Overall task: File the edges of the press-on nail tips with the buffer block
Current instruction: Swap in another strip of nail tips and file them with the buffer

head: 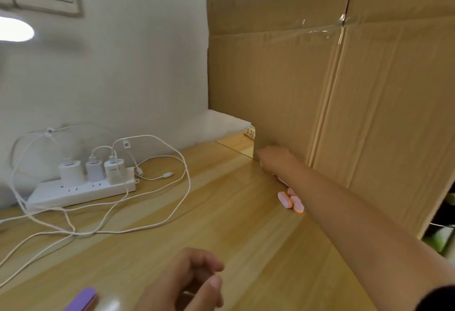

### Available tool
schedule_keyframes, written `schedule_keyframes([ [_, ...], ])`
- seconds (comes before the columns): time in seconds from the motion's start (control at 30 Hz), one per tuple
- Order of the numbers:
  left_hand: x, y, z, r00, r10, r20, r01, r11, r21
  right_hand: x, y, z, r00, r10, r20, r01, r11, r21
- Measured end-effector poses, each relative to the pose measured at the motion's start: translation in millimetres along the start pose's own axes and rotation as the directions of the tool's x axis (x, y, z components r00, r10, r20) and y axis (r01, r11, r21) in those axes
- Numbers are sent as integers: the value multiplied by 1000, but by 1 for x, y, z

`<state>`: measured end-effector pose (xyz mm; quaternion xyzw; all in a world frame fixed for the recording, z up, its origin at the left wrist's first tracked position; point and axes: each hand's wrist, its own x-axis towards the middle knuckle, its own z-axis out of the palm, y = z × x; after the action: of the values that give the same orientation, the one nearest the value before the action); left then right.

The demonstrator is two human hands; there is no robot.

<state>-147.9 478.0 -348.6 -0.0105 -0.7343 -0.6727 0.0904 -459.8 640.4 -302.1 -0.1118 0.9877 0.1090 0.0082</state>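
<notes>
Closest to the lens, the left hand sits at the bottom centre of the frame with its fingers loosely curled and the thumb drawn in toward the index finger. Whether a nail tip is pinched there I cannot tell, since nothing shows clearly between them.

No filing is under way, and no press-on tip is plainly visible anywhere, so I judge the task to be at the gathering stage, with every edge left to file.

The pink-and-orange buffer blocks lie in a small cluster right of centre on the wooden table, just beside the underside of the outstretched right forearm. They seem to rest on edge, showing their layered sides. Each one's long axis runs from upper left toward lower right of the frame.

The right hand reaches beyond them to the foot of the cardboard box. Only its back shows, so I cannot tell how the fingers are set.

A purple block lies at the lower left edge, well apart from the pink ones. Its long axis climbs toward the upper right — it could equally serve as the buffer.

Further out at left are a white power strip with three chargers and loose white cables. Tiny pale items by the box corner are too small to identify.
</notes>
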Motion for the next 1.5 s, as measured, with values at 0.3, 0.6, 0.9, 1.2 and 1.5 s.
schedule_keyframes([
  [0.3, 79, -16, 84, 988, -74, -133, 31, 953, -302, 5, 8, 8, 999, -50, 3, 49, 988, 148],
  [0.6, 91, -32, 73, 967, -115, -226, 11, 909, -416, 14, 16, 7, 950, -231, 209, 37, 750, 660],
  [0.9, 92, -30, 72, 969, -133, -208, 25, 892, -452, 15, 3, 1, 902, -351, 251, 108, 747, 656],
  [1.2, 91, -27, 72, 975, -143, -168, 43, 871, -490, 23, 2, 11, 916, -398, 41, 356, 857, 372],
  [1.5, 92, -29, 70, 976, -150, -159, 53, 869, -492, 22, 4, 6, 931, -338, -140, 362, 795, 487],
])
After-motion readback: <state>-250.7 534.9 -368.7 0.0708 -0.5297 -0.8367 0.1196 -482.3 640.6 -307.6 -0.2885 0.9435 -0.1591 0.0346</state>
